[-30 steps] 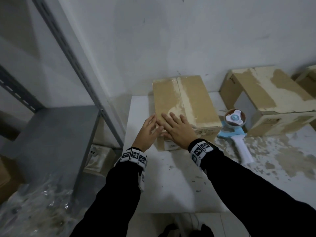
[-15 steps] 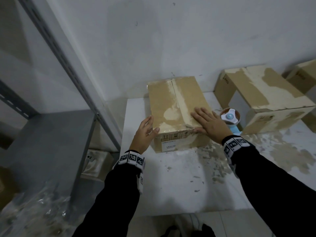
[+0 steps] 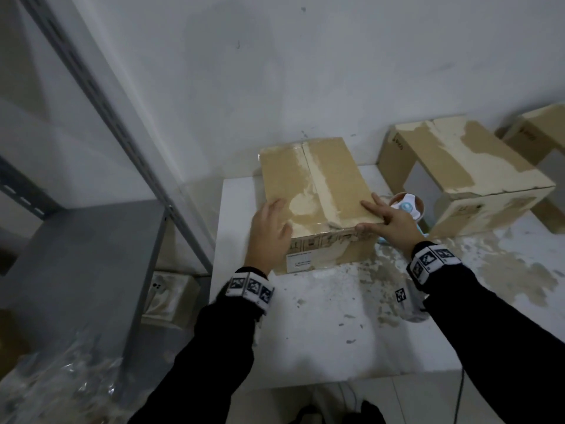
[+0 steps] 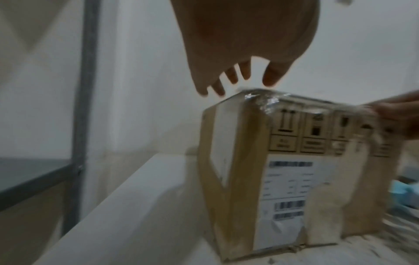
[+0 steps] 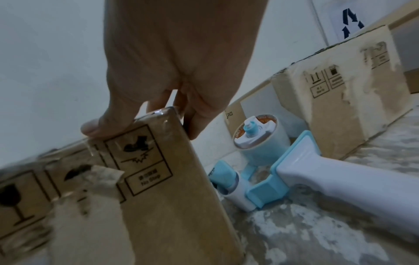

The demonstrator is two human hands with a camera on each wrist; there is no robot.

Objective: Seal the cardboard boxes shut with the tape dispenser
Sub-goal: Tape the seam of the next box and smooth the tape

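Note:
A taped cardboard box [image 3: 312, 185] stands at the back of the white table [image 3: 321, 332]. My left hand [image 3: 270, 228] is over its front left corner with fingers straight and spread; in the left wrist view the left hand [image 4: 238, 75] hovers just above the box [image 4: 283, 170], touching or nearly so. My right hand [image 3: 386, 217] lies flat on the front right corner, thumb pressing the taped front edge, as the right hand [image 5: 140, 122] also shows on the box [image 5: 158, 188]. The blue and white tape dispenser [image 3: 408, 206] [image 5: 272, 170] lies on the table just right of the box, unheld.
A second cardboard box [image 3: 458, 166] sits right of the dispenser, with a third box [image 3: 541, 130] behind it. A grey metal shelf [image 3: 91, 240] stands left of the table. The table's front half is bare but scuffed.
My right hand has slid from the middle of the box's front edge to its right corner. The left hand has shifted up over the left corner.

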